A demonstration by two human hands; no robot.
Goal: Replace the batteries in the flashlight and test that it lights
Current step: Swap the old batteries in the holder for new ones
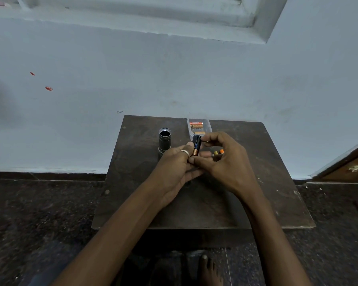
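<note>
**Dark tabletop, blue wall: battery in hand**

On the tabletop [262,203] the flashlight [165,139] stands open end up. Left grip [174,164] and right grip [223,159] both pinch a battery [196,146] just beside it. It looks light, rigid and probably slick, best held mid-barrel.
</note>
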